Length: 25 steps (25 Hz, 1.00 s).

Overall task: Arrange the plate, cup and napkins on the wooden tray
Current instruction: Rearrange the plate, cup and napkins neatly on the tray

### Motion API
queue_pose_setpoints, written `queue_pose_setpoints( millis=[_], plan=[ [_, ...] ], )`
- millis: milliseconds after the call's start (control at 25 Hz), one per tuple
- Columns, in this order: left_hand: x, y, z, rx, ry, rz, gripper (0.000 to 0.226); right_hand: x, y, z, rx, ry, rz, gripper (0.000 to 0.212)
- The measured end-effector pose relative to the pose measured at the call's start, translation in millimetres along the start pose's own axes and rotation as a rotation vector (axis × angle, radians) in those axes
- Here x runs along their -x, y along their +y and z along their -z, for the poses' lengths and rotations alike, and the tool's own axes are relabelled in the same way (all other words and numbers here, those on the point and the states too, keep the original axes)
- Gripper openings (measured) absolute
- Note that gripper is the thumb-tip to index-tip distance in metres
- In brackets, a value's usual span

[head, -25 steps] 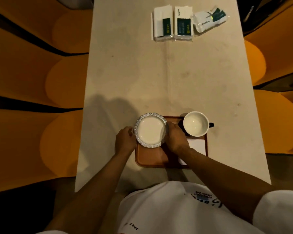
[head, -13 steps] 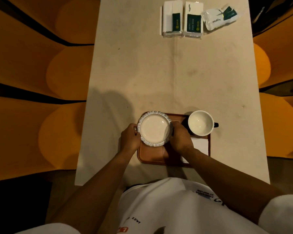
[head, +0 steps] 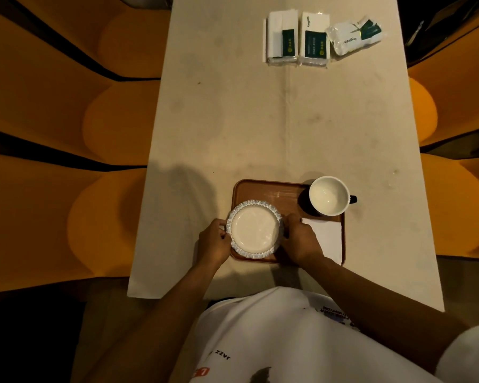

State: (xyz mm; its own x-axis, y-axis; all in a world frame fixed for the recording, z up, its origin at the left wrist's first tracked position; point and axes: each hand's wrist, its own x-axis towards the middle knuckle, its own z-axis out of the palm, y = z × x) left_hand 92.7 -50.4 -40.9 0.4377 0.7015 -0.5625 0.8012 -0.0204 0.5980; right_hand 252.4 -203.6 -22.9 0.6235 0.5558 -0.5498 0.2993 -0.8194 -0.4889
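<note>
A small white plate with a patterned rim sits over the near left corner of the wooden tray. My left hand grips its left edge and my right hand grips its right edge. A white cup with a dark handle stands on the tray's far right corner. A white napkin lies flat on the tray's near right part, partly under my right hand.
Three napkin packs lie at the far end of the long pale table. Orange seats line both sides of the table. My white shirt fills the bottom of the view.
Both hands have drawn the plate from the tray's far left toward its near left corner. The far part of the tray now shows bare.
</note>
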Motion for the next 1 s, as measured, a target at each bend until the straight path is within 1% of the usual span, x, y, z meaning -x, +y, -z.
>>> queue_pose_setpoints(
  millis=[280,360,520,600,640,680,760,800,920,1000],
  plan=[
    [12.8,-16.4,-2.6,0.067,-0.045,0.011,0.023,13.7,9.2,-17.3,0.019,0.031,-0.001,0.027],
    [12.2,-17.6,-3.4,0.079,-0.043,0.016,0.023,15.7,10.6,-19.9,0.024,0.041,0.005,0.031],
    [10.8,-17.5,-1.2,0.089,-0.071,0.03,0.024,20.4,10.0,-22.8,0.012,0.03,0.018,0.045],
    [8.4,-16.8,1.8,0.023,-0.069,0.015,0.032,22.5,8.8,-20.9,-0.008,0.009,0.024,0.049],
    [7.1,-16.0,3.1,-0.02,-0.043,0.0,0.038,24.1,8.1,-19.3,-0.028,-0.007,0.031,0.047],
    [5.9,-13.3,4.2,-0.055,-0.007,-0.029,0.042,26.7,7.2,-16.8,-0.047,-0.005,0.039,0.04],
    [4.0,-1.4,5.2,-0.091,0.056,-0.122,0.04,30.5,5.9,-8.0,-0.093,0.084,0.06,0.02],
    [2.8,7.8,4.4,-0.097,0.065,-0.179,0.036,31.8,6.3,-2.1,-0.123,0.159,0.059,0.016],
    [-2.6,41.7,-7.9,-0.048,0.011,-0.327,0.018,31.6,12.5,22.1,-0.195,0.383,0.022,0.03],
    [-7.2,65.2,-24.2,0.019,-0.087,-0.327,0.012,29.2,22.2,40.8,-0.216,0.499,-0.004,0.034]
  ],
)
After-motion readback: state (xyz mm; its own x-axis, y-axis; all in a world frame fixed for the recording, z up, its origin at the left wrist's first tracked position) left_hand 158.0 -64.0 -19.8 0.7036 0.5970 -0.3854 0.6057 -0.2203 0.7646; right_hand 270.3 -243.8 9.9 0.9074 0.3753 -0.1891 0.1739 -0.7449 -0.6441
